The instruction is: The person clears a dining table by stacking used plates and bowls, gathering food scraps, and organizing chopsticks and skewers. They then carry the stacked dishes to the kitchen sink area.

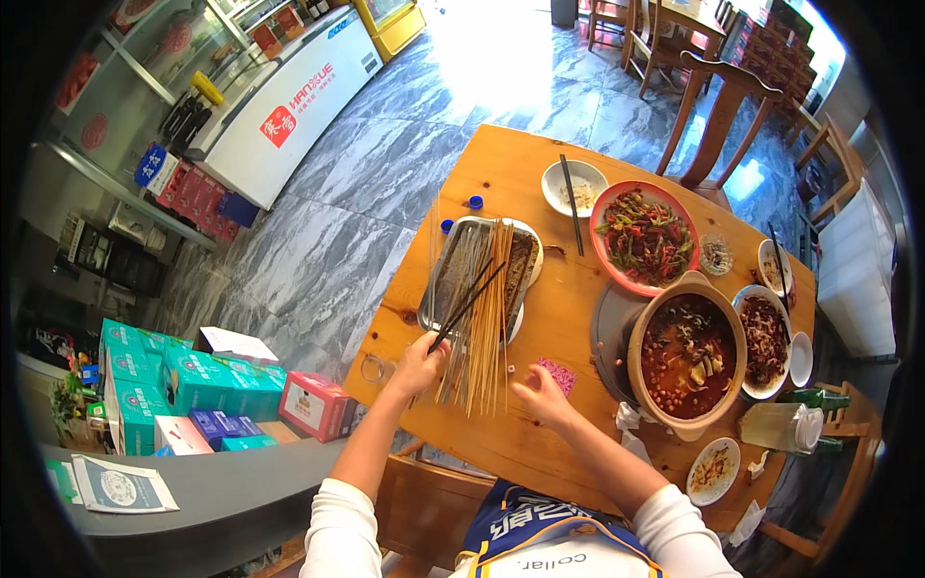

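My left hand (420, 365) holds a pair of dark chopsticks (468, 303), whose tips reach over a metal tray (425, 302). Many thin wooden skewers (480, 332) lie across that tray and stick out over its near side. A brown residue covers part of the tray's bottom. To the right of the skewers, my right hand (542, 394) is empty with its fingers loosely spread, beside a pink patterned card or packet (558, 376). A small whitish cube (511, 368) lies between the hand and the skewers.
Right of my hands stand a large clay pot of red soup (690, 426), a red-rimmed plate of peppers (596, 242), a plate of dark food (766, 394) and a used bowl (553, 177). A glass jug (769, 426) lies near green bottles (816, 397). A chair (712, 130) stands beyond; boxes (195, 379) are at left.
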Demonstrator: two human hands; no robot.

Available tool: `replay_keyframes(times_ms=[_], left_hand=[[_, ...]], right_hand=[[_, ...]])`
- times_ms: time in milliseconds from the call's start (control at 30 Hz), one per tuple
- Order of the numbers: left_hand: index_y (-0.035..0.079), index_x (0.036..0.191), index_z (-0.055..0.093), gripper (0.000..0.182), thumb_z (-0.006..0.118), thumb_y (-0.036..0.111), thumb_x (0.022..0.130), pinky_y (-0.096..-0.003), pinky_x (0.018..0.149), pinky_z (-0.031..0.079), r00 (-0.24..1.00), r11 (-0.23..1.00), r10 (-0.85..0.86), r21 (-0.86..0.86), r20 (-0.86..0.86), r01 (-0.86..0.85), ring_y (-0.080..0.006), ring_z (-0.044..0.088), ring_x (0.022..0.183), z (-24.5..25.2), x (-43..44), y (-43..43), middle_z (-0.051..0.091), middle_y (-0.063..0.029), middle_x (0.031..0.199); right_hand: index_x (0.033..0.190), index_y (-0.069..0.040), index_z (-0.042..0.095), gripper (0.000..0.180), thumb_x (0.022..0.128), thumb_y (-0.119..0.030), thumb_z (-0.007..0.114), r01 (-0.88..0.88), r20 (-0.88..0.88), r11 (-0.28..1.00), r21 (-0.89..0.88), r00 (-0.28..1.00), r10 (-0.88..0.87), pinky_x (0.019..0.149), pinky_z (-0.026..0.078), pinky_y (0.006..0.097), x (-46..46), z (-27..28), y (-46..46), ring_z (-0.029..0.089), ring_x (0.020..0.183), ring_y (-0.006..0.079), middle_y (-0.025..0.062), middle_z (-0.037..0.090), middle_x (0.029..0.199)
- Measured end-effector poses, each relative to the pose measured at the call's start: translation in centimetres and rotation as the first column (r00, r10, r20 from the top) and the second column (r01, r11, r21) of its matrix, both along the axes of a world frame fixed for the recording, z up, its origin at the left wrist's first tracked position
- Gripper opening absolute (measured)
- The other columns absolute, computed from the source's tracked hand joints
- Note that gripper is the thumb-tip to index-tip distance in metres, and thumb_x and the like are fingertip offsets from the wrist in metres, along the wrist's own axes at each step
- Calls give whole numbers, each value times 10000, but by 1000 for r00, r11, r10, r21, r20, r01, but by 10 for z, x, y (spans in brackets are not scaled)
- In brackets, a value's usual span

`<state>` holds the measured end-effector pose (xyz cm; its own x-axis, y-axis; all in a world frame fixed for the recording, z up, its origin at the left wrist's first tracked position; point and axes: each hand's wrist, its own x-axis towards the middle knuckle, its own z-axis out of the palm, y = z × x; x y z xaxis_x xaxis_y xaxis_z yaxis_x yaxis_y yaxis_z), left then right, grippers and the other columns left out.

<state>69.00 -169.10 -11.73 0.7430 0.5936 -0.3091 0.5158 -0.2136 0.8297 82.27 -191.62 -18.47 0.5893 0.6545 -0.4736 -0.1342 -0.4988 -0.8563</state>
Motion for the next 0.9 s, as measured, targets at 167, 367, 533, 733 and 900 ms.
replay_keyframes(times_ms=[167, 367, 533, 733, 900], left_hand=[[46, 936, 583, 78, 546, 63, 869, -333, 720, 453, 997, 992, -79, 96, -27, 81, -211, 573, 784, -12, 7, 0, 604, -100, 836], [79, 963, 597, 109, 582, 125, 866, -415, 759, 461, 952, 914, -204, 303, -229, 269, -349, 574, 846, -19, 9, -1, 555, -166, 894], [131, 1022, 581, 157, 546, 149, 870, -462, 798, 467, 912, 893, -251, 285, -325, 348, -390, 568, 937, -24, 6, -3, 545, -175, 1029], [66, 944, 597, 154, 614, 155, 819, -409, 773, 469, 988, 990, -91, 99, -122, 103, -339, 588, 902, -36, 14, 2, 598, -155, 915], [67, 905, 550, 217, 665, 193, 771, -426, 749, 462, 972, 970, -3, 237, -235, 60, -322, 597, 860, -36, 23, -7, 601, -137, 901]], right_hand=[[1199, 10, 472, 516, 856, -327, 660, -6, -459, 999, -39, 888, -12, 839, 470, 354, 6, -7, 59, 567, 1003, 204, 120, 586, 1125], [1197, -27, 493, 342, 913, -197, 581, -38, -484, 999, 4, 874, 35, 777, 499, 325, -9, -1, 74, 588, 942, 159, 65, 598, 1094], [1200, -14, 491, 333, 923, -185, 563, -96, -476, 995, 24, 874, 96, 827, 519, 353, -7, 6, 73, 584, 1021, 189, 79, 590, 1118], [1156, -50, 532, 278, 921, -195, 569, -1, -629, 1000, 17, 777, 11, 843, 495, 360, -8, 8, 78, 592, 968, 174, 58, 605, 1070], [1130, -74, 552, 249, 913, -191, 583, 60, -695, 997, 40, 719, -16, 827, 492, 364, -17, 0, 84, 593, 936, 162, 42, 614, 1044]])
